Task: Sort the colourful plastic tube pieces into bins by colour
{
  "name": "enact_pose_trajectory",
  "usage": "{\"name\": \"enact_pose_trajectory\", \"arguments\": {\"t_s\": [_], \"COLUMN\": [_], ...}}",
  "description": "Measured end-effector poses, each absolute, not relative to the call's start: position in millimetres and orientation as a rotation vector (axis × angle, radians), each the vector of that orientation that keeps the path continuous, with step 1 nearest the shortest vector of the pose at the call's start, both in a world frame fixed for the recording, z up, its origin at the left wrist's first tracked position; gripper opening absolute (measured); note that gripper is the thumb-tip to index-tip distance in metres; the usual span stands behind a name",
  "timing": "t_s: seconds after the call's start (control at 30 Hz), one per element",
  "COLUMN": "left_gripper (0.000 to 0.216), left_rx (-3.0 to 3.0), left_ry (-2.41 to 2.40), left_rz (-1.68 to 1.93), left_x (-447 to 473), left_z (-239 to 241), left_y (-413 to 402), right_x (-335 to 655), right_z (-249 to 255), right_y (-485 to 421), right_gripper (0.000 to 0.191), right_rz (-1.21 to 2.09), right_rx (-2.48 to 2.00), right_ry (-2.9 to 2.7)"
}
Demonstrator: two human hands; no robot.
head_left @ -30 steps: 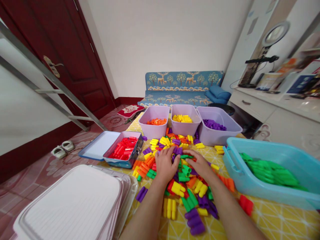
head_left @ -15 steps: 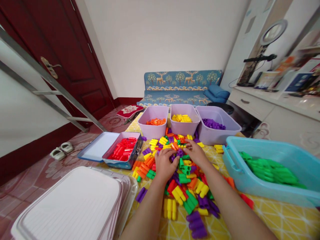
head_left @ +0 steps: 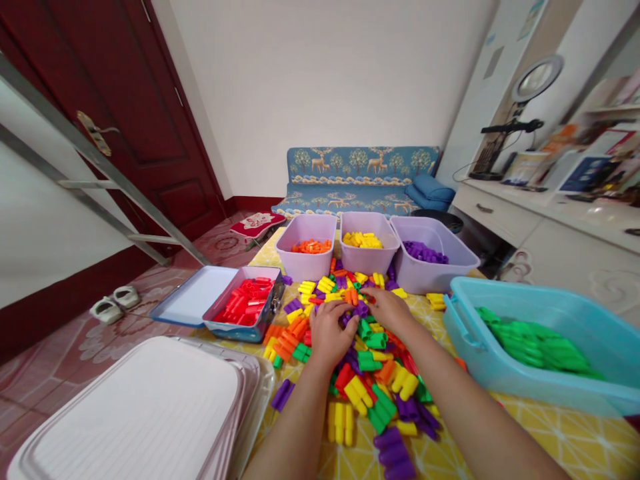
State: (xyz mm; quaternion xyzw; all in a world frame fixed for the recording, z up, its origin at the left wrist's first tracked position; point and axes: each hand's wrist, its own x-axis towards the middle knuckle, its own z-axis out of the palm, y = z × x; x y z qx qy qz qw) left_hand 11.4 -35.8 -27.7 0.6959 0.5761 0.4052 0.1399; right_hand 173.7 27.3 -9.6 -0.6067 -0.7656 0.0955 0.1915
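Both hands are in the middle of a pile of plastic toy blocks, each made of joined tubes in red, orange, yellow, green or purple. My left hand curls its fingers and thumb around a purple block, partly hidden under them. Close to its right, my right hand has bent fingers drawn together; what is in them is hidden. Between the hands lies a purple block, its round tube ends showing. An orange block sits just beyond it. Green blocks rest below the right hand.
Behind the pile stand lilac bins of orange, yellow and purple blocks. A blue tub at right holds green blocks. An open case at left holds red ones. Stacked white lids lie at front left.
My right hand has moved slightly inward and down, and its fingers have drawn closer together by the purple block. My left hand stays nearly in place. The view has shifted slightly.
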Motion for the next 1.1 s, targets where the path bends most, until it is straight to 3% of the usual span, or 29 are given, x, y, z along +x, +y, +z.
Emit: {"name": "enact_pose_trajectory", "arguments": {"t_s": [0.2, 0.4, 0.57, 0.67, 0.8, 0.9, 1.1], "left_gripper": [0.028, 0.028, 0.026, 0.027, 0.031, 0.034, 0.04], "left_rx": [1.992, 1.99, 1.988, 1.983, 1.981, 1.984, 1.961], "left_ry": [1.677, 1.695, 1.693, 1.688, 1.678, 1.714, 1.87], "left_rz": [1.159, 1.153, 1.145, 1.151, 1.203, 1.285, 1.34], "left_x": [11.7, 12.2, 11.6, 12.1, 12.5, 12.3, 13.5], "left_z": [-28.5, -27.3, -25.7, -26.0, -27.7, -29.2, -33.1], "left_y": [-35.1, -36.1, -37.3, -37.4, -35.9, -34.8, -35.7], "right_x": [173.3, 187.9, 189.0, 185.7, 182.2, 181.9, 192.0], "right_z": [-7.6, 30.9, 55.8, 43.8, 9.0, -10.6, -6.1], "right_y": [29.0, 49.3, 81.9, 83.1, 70.8, 66.4, 70.5], "right_gripper": [0.022, 0.014, 0.038, 0.042, 0.028, 0.037, 0.039], "right_rz": [0.254, 0.308, 0.338, 0.308, 0.261, 0.268, 0.39], "right_rx": [-1.757, -1.66, -1.435, -1.422, -1.594, -1.667, -1.651], "right_ry": [-2.101, -2.007, -1.659, -1.582, -1.741, -1.805, -1.98]}}
